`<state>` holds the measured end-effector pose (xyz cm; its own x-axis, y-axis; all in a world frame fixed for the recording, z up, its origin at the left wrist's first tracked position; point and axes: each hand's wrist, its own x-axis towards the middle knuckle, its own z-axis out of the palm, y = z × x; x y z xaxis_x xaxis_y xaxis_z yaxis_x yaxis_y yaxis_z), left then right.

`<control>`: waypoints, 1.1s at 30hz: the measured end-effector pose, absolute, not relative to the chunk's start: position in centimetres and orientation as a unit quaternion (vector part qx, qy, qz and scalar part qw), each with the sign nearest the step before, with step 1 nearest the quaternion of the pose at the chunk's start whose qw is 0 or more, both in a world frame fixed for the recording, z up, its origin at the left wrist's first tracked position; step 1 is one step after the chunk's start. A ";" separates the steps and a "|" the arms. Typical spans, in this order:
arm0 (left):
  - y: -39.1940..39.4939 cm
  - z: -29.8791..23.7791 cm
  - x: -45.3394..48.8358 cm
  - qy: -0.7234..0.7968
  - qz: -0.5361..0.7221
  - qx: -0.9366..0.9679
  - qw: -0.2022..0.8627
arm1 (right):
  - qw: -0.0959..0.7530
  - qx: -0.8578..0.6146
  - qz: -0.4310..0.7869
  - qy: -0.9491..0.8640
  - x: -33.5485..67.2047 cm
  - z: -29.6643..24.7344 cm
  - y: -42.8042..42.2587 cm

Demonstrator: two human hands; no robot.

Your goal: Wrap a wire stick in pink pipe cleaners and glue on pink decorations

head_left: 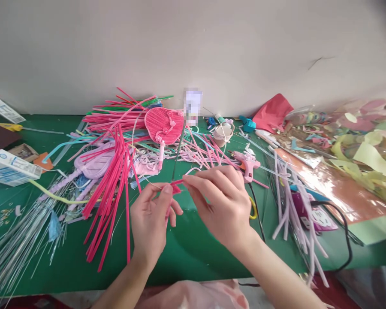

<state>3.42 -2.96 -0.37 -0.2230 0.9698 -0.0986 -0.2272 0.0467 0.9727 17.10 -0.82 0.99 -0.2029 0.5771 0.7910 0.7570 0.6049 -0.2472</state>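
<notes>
My left hand (152,219) pinches a bright pink-red pipe cleaner (176,188) between thumb and forefinger. It is bent into a small pointed shape, and part of it runs down behind the left fingers. My right hand (223,204) closes its fingertips on the other end of the same piece. A thin dark stem (178,154) rises just behind the hands; whether a hand holds it I cannot tell. Left of my left hand lies a loose bundle of red pipe cleaners (112,180). Behind, a round red fan (162,126) with small flowers and a pink wrapped handle rests on the pile.
A pink glue gun (249,165) with a black cord lies right of my right hand. Lilac pipe cleaners (284,201) and paper scraps (369,150) spread farther right. Silvery wires (28,244) and a white-blue box (13,167) are at left. The wall (193,47) stands behind the green table (193,253).
</notes>
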 end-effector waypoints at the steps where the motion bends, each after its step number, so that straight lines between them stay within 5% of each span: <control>1: -2.9 -0.4 3.5 0.516 0.594 0.350 0.508 | 0.463 -0.431 -0.136 -0.763 17.0 0.7 -1.0; 22: -2.3 -0.7 3.8 0.481 0.641 0.293 0.522 | 0.428 -0.458 -0.138 -0.766 15.3 -1.5 -2.5; 28: -1.9 -0.3 3.3 0.419 0.618 0.218 0.629 | 0.540 -0.467 0.199 -0.671 15.6 -1.3 -2.2; 33: -1.9 0.2 3.0 0.363 0.578 0.160 0.713 | 0.542 -0.407 0.482 -0.555 16.5 -1.6 -1.4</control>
